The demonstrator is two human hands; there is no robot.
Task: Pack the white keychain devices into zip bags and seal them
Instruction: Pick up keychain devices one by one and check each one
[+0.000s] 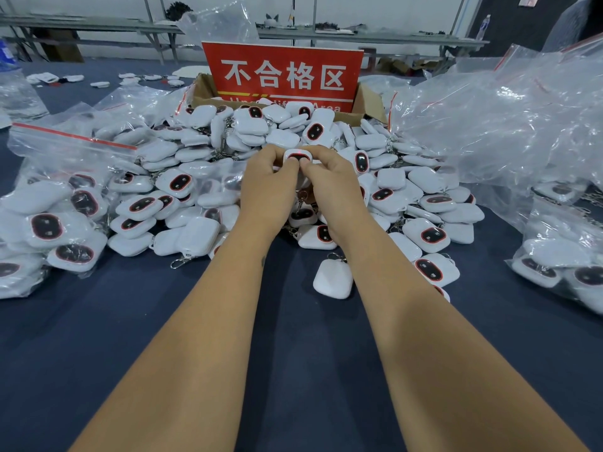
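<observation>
— Well, how far along do you reckon they are?

— Partway, I'd judge. At nine o'clock a filled zip bag (55, 220) lies on the dark table (303, 370), stuffed with white keychain devices; its red zip strip (73, 136) looks closed, though I can't be sure from here. Another filled bag (567, 256) sits at three o'clock. But the loose heap (261, 177) at twelve o'clock is big, so most of the work is left.

— And the hands?

— Both meet over the middle of the heap. The left hand (269, 187) and the right hand (329, 184) have their fingers curled round one single device (297, 156), thumbs pressing on its near edge, dark red-ringed face up. I can't tell whether a bag is around it.

— Empty bags?

— A crumpled mound of clear bags (496, 125) at two o'clock, empty as far as I can see.

— That box behind?

— A cardboard box (368, 104) at twelve o'clock, holding a red sign (282, 75); the heap hides whatever else is inside.
</observation>
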